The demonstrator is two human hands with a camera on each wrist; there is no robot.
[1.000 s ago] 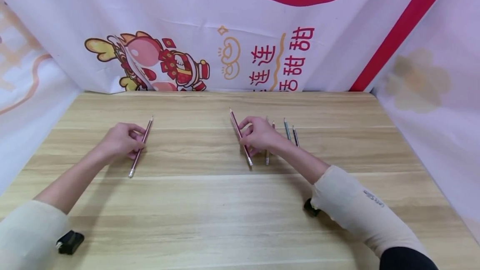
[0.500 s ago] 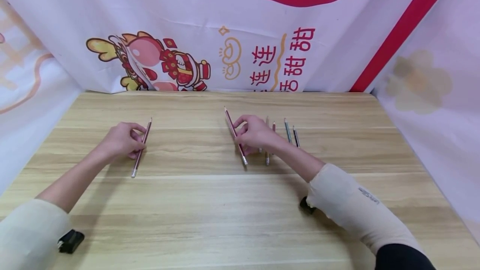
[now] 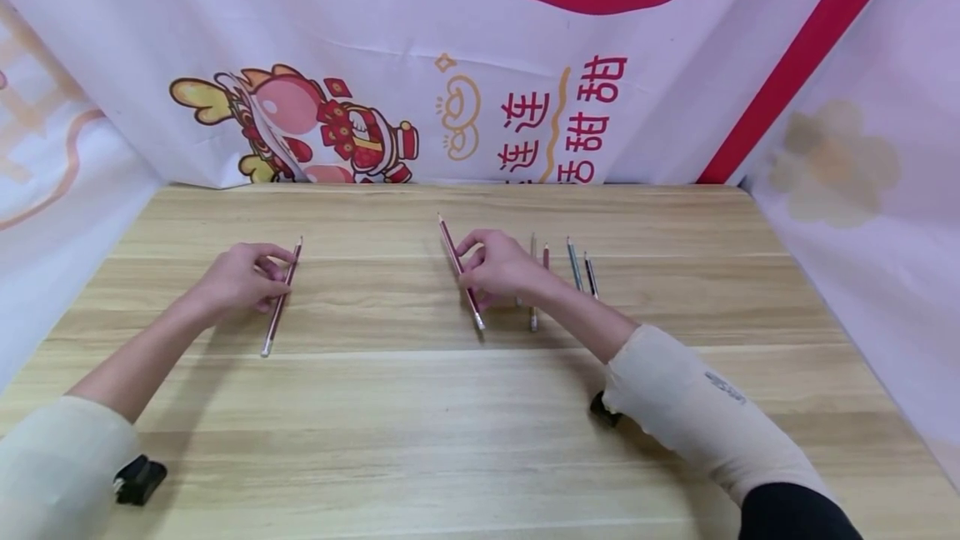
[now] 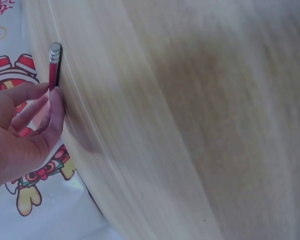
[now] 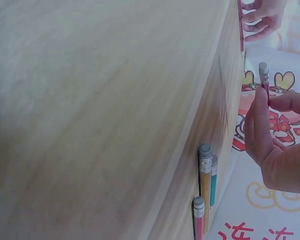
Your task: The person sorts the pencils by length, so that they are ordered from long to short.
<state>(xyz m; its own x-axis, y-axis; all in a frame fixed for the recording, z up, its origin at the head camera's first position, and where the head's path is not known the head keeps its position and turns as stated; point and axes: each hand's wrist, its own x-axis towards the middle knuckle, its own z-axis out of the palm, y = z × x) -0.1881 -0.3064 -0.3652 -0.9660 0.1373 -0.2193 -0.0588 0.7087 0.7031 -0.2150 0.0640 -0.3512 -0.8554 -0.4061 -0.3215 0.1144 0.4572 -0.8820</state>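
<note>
My left hand pinches a dark red pencil at the left of the table, its tip facing the back and its white-capped eraser end toward me. In the left wrist view this pencil lies along or just above the wood; I cannot tell which. Near the middle, my right hand pinches a second dark red pencil, tilted with its tip to the back left. A shadow beside it suggests it is off the surface. The right wrist view shows its silver ferrule and eraser above the fingers.
Right of my right hand lie several pencils: a pale one, a red one, a teal one and a dark one. My right forearm partly covers them. A printed cloth stands behind the table.
My right hand has moved left with its pencil, away from the loose pencils, baring more of them. My left hand has stayed nearly still, its pencil shifting only slightly.
</note>
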